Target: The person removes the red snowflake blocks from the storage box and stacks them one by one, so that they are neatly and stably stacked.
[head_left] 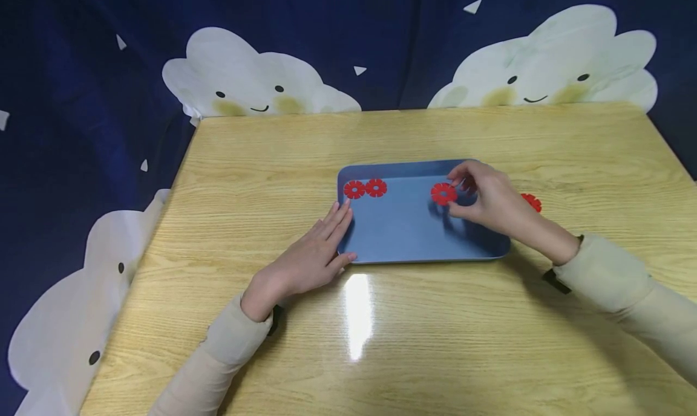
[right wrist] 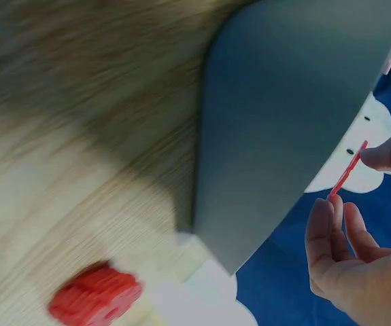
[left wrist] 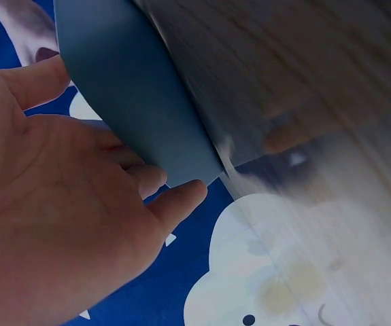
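A blue-grey tray (head_left: 397, 234) lies on the wooden table. My left hand (head_left: 307, 259) rests at its left rim, fingers straight, with fingertips touching the edge. Over the right half of the tray, my right hand (head_left: 487, 198) pinches a red snowflake disc (head_left: 443, 193) between thumb and fingers; the right wrist view shows this disc (right wrist: 349, 170) edge-on. Two more red snowflake discs, one (head_left: 354, 190) beside the other (head_left: 376, 187), lie side by side in the tray's far left corner. The left wrist view shows the tray's outer wall (left wrist: 134, 88) against my left fingers.
Right of the tray, a stack of red snowflake discs (right wrist: 96, 295) stands on the table, partly hidden behind my right wrist in the head view. A dark blue cloth with white clouds (head_left: 261, 77) hangs along the table's far and left edges.
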{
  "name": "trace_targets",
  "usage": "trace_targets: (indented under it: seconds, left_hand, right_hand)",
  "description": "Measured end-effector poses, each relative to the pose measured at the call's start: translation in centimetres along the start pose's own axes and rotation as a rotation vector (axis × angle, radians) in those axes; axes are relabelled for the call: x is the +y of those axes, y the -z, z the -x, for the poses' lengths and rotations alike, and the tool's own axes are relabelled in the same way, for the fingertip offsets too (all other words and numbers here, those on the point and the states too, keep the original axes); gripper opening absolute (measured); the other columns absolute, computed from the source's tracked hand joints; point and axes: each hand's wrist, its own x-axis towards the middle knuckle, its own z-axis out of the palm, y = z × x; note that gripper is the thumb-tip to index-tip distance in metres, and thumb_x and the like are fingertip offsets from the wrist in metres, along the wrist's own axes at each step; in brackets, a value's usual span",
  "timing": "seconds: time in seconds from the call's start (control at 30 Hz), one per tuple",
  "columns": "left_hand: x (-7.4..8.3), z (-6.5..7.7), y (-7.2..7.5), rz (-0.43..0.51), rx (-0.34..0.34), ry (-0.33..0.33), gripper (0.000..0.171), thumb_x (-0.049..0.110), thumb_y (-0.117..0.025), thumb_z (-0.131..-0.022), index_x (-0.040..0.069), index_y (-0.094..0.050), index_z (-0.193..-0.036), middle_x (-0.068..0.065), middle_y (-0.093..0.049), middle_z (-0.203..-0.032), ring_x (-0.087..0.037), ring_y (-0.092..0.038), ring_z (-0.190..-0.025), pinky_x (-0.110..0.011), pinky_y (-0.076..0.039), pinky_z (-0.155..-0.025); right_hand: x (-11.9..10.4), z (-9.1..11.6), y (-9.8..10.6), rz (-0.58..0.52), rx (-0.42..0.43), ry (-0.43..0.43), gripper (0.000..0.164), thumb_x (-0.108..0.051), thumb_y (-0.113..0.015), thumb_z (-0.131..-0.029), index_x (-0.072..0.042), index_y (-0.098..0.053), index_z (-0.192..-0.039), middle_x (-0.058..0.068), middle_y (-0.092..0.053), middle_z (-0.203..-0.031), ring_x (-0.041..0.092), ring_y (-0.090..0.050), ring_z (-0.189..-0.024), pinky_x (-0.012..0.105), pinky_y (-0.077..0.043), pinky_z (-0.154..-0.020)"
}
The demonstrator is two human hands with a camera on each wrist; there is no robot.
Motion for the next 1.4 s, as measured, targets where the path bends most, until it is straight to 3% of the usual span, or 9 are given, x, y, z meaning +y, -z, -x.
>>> trace_targets:
  seconds: [0.2,0.47,0.7,0.9,1.17,1.4]
  left_hand:
    - [-0.1,-0.1,-0.1,0.0,0.014,-0.011,0.072,0.042,-0.039,-0.105,0.004,-0.006,-0.156,-0.004,0.01,-0.164,-0.019,0.011,-0.148,-0.044,-0.011,-0.118]
    - [-0.1,0.0,0.0,0.001,0.012,-0.01,0.072,0.042,-0.038,-0.106,0.005,-0.004,-0.156,-0.006,0.009,-0.164,-0.019,0.012,-0.148,-0.044,-0.01,-0.118]
    - [-0.2,0.0,0.0,0.003,0.011,-0.011,0.072,0.042,-0.038,-0.105,0.004,-0.005,-0.157,-0.005,0.01,-0.164,-0.018,0.013,-0.148,-0.045,-0.011,-0.118]
    - [-0.2,-0.1,-0.1,0.005,0.006,-0.007,0.073,0.042,-0.039,-0.105,0.004,-0.005,-0.157,-0.004,0.011,-0.164,-0.017,0.014,-0.148,-0.044,-0.011,-0.118]
    - [-0.1,-0.1,0.0,-0.001,0.001,-0.008,0.073,0.042,-0.038,-0.105,0.004,-0.004,-0.157,-0.005,0.011,-0.164,-0.018,0.013,-0.148,-0.043,-0.01,-0.118]
    - [-0.1,0.0,0.0,-0.006,-0.005,-0.003,0.072,0.042,-0.038,-0.105,0.005,-0.003,-0.157,-0.004,0.012,-0.164,-0.017,0.014,-0.148,-0.042,-0.009,-0.118]
  right_hand:
    - [1.2,1.5,1.3,0.032,0.018,-0.048,0.043,0.0,-0.083,-0.069,0.003,-0.062,-0.106,0.009,-0.064,-0.09,0.022,-0.059,-0.077,0.029,-0.049,-0.067]
    - [3.4,3.5,3.3,0.037,0.056,-0.123,0.044,0.002,-0.083,-0.069,0.003,-0.061,-0.107,0.012,-0.066,-0.092,0.02,-0.061,-0.074,0.007,-0.042,-0.061]
    - [5.5,4.9,4.6,0.062,0.102,-0.169,0.044,0.002,-0.083,-0.067,0.004,-0.061,-0.104,0.016,-0.066,-0.089,0.0,-0.054,-0.071,0.006,-0.039,-0.06]
    - [7.4,6.2,5.2,0.091,0.105,-0.197,0.045,0.003,-0.085,-0.065,0.006,-0.061,-0.103,0.02,-0.065,-0.087,-0.01,-0.048,-0.07,0.004,-0.037,-0.059]
    - [9.1,7.6,5.1,0.112,0.094,-0.222,0.044,0.001,-0.085,-0.065,0.008,-0.061,-0.101,0.022,-0.065,-0.085,-0.01,-0.047,-0.067,0.003,-0.036,-0.056]
    - [9.4,7.9,4.8,0.124,0.099,-0.204,0.044,0.001,-0.085,-0.065,0.007,-0.062,-0.101,0.019,-0.065,-0.083,-0.01,-0.048,-0.068,0.002,-0.037,-0.057]
